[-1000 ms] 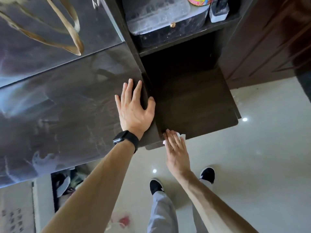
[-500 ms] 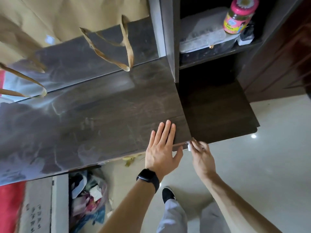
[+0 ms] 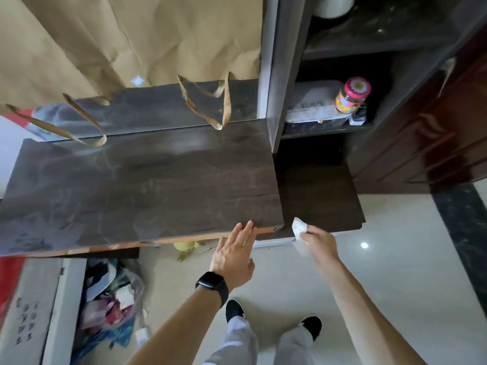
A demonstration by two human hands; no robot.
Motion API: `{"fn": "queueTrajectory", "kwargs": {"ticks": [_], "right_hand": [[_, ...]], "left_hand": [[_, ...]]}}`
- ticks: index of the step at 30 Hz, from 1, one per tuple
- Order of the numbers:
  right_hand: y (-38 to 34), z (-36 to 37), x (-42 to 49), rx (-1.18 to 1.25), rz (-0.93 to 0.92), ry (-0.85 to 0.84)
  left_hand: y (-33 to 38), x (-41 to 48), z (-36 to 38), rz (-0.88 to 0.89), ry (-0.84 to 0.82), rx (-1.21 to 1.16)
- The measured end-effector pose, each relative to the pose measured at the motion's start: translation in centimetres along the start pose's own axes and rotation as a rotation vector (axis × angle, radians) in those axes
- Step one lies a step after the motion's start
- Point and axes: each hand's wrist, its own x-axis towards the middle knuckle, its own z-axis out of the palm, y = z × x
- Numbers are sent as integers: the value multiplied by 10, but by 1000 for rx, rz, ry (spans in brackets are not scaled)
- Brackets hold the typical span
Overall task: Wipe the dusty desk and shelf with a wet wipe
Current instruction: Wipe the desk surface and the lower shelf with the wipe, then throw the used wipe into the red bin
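- The left hand (image 3: 233, 255), with a black watch (image 3: 212, 284) on its wrist, is spread flat and open, holding nothing; its fingertips (image 3: 247, 227) reach the front edge of the desk (image 3: 137, 191).
- The right hand (image 3: 320, 242) is closed around a crumpled white wet wipe (image 3: 299, 229), which pokes out toward the front edge of the low shelf (image 3: 320, 201).
- The desk is dark wood, streaked with pale dust.
- Farther back, 2 brown paper bags (image 3: 131, 40) lie on the desk.
- On the upper shelf (image 3: 326, 129) stand a pink-lidded jar (image 3: 351, 94) and a dusty box (image 3: 313, 104).
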Motion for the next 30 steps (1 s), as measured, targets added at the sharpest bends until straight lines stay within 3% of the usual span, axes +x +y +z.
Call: {"fn": "queueTrajectory", "kwargs": {"ticks": [3, 5, 9, 14, 18, 21, 27, 30], "right_hand": [[-9, -26, -40, 215, 102, -115], [-15, -43, -74, 291, 77, -189], [-23, -74, -140, 436, 1, -199], [-10, -117, -185, 304, -90, -34], [0, -152, -205, 389, -92, 43], [15, -184, -211, 297, -177, 160], [62, -267, -215, 302, -167, 469], [93, -318, -215, 441, -111, 588]], "left_hand": [[-6, -23, -10, -99, -126, -83], [-2, -34, -18, -148, -179, -173], [25, -47, -32, -77, -152, -303], [96, -51, -55, 71, -138, -537], [161, -51, -64, 159, -313, -782], [218, -55, -66, 242, -438, -823], [334, -54, -36, 375, -412, -755], [403, -55, -16, 447, -414, -716]]}}
